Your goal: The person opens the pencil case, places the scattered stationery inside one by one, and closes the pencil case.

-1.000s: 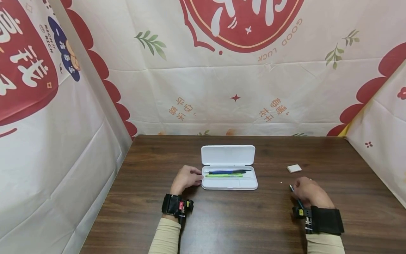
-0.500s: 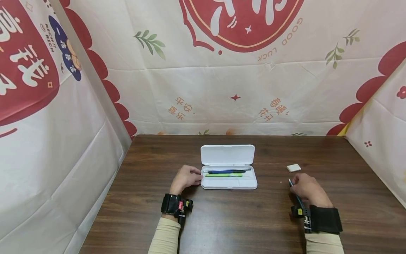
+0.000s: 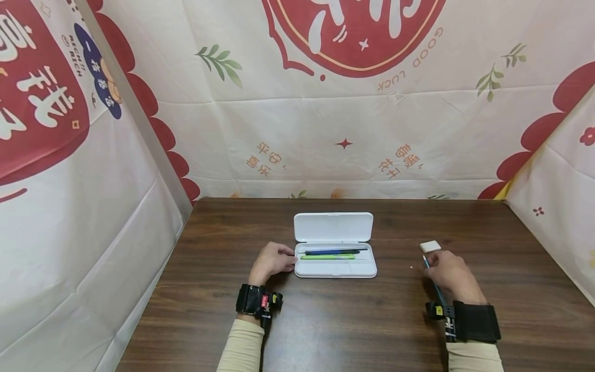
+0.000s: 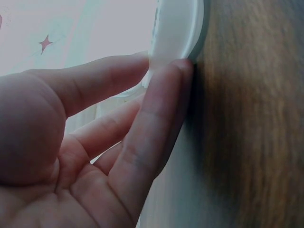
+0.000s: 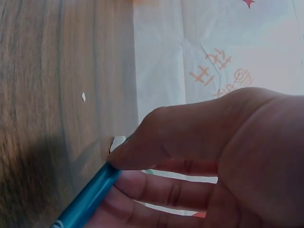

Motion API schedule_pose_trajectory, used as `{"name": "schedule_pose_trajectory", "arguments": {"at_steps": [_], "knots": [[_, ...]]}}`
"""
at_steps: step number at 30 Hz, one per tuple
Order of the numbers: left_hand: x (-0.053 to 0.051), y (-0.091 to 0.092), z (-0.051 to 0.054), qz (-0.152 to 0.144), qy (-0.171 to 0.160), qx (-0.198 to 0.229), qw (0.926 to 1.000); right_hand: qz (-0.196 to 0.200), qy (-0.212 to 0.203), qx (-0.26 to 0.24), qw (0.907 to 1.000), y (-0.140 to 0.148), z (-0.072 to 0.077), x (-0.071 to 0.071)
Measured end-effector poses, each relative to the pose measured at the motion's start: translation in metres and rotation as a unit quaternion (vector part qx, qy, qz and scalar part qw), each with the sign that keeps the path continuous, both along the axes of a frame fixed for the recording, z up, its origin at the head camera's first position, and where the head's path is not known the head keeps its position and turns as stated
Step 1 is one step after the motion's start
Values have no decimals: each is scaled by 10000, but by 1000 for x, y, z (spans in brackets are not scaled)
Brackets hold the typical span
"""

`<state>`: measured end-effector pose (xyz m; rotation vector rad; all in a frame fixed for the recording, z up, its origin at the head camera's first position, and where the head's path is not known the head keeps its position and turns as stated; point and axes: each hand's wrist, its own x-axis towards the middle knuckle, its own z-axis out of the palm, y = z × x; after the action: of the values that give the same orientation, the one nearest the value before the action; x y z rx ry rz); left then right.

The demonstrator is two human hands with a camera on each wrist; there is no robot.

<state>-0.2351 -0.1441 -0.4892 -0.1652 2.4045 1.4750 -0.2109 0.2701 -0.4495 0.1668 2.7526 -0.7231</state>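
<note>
An open white case (image 3: 335,269) stands mid-table with its lid (image 3: 333,227) raised, holding a blue pen (image 3: 332,252) and a green pen (image 3: 327,257). My left hand (image 3: 272,262) touches the case's left end; in the left wrist view its thumb and fingertips (image 4: 166,80) meet the case's white edge (image 4: 178,33). At the right, my right hand (image 3: 453,276) pinches a teal pen (image 3: 438,293), also large in the right wrist view as a teal barrel (image 5: 90,197) between thumb and fingers. Just beyond that hand lies a white eraser (image 3: 430,246), partly hidden in the right wrist view.
A tiny white scrap (image 3: 411,267) lies on the brown wooden table (image 3: 353,325), left of the right hand; the right wrist view shows it too (image 5: 83,97). Printed white cloth (image 3: 297,124) hangs behind the table and along both sides.
My right hand has moved slightly away from me with the teal pen, closer to the eraser. The left hand and the case have stayed in place.
</note>
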Motion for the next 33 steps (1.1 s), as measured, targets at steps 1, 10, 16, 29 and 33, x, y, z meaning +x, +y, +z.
{"name": "schedule_pose_trajectory", "arguments": {"at_steps": [1, 10, 16, 29, 33], "knots": [[0, 0, 0, 2, -11, 1, 10000, -3, 16, 2, 10000, 0, 0, 0], [0, 0, 0, -12, 15, -51, 10000, -47, 123, 58, 9999, -3, 5, -1], [-1, -1, 0, -47, 48, -39, 10000, -3, 327, 29, 9995, -6, 5, 1], [-2, 0, -1, 3, 18, 18, 10000, 264, 782, -74, 9966, -14, 5, 2], [-2, 1, -1, -12, 30, 45, 10000, 294, 823, -88, 9961, -18, 5, 2]]}}
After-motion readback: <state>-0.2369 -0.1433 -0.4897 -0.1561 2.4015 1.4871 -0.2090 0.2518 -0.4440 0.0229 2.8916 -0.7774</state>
